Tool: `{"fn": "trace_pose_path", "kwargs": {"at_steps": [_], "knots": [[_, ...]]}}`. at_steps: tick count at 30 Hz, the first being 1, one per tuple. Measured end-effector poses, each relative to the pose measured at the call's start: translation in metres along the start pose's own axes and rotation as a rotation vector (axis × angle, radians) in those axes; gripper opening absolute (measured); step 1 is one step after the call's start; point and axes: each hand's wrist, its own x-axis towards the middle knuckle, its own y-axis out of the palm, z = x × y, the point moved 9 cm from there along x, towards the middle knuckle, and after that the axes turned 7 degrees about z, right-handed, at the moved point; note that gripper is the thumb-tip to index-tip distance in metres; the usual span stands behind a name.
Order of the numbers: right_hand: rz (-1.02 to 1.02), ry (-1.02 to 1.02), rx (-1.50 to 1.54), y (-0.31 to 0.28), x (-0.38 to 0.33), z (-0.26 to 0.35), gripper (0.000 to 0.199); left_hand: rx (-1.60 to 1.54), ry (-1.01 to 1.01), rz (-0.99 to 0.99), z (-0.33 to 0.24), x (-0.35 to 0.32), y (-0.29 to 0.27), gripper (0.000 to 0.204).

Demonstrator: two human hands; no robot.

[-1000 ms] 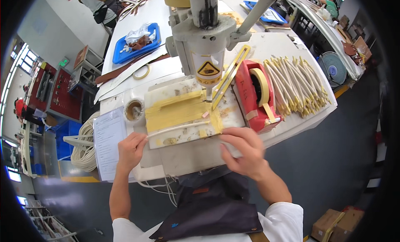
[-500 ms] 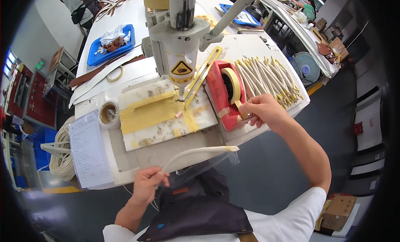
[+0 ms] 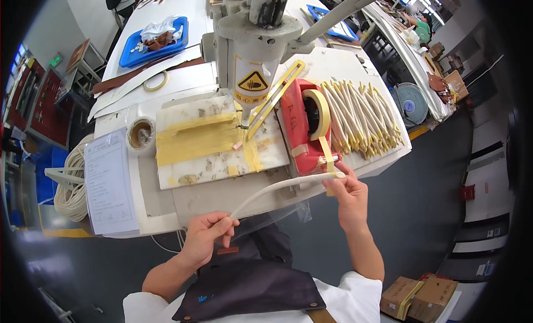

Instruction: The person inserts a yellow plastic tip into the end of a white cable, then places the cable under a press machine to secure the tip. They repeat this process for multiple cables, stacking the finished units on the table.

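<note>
A white cord [image 3: 277, 186] stretches in a shallow curve between my hands, in front of the table. My left hand [image 3: 214, 231] is closed on its lower left end. My right hand [image 3: 350, 196] pinches the other end between thumb and fingers, against a strip of yellow masking tape [image 3: 327, 155]. That strip hangs from a tape roll [image 3: 317, 116] in a red tape dispenser [image 3: 294, 120], and its tail shows below the cord. Right of the dispenser lies a pile of similar white cords [image 3: 361, 114] with yellow-taped ends.
A press [image 3: 247, 56] with a warning label stands over a taped white board [image 3: 216, 170]. A paper sheet [image 3: 111, 181], a clear tape roll [image 3: 141, 135] and a coil of cord [image 3: 72, 195] are at left. Clear plastic film [image 3: 277, 217] hangs off the table's front edge.
The tape strip has been drawn out toward me. My left hand has brought the cord up and right, and its far end now meets the tape at my right hand.
</note>
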Motion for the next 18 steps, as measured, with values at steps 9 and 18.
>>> {"fn": "trace_pose_path", "kwargs": {"at_steps": [9, 18], "knots": [[-0.154, -0.081, -0.463, -0.026, 0.001, 0.008, 0.018, 0.051, 0.030, 0.068, -0.002, 0.011, 0.015, 0.026], [0.559, -0.428, -0.523, 0.149, -0.065, 0.057, 0.019, 0.267, 0.193, 0.106, -0.003, 0.002, 0.038, 0.030]]}}
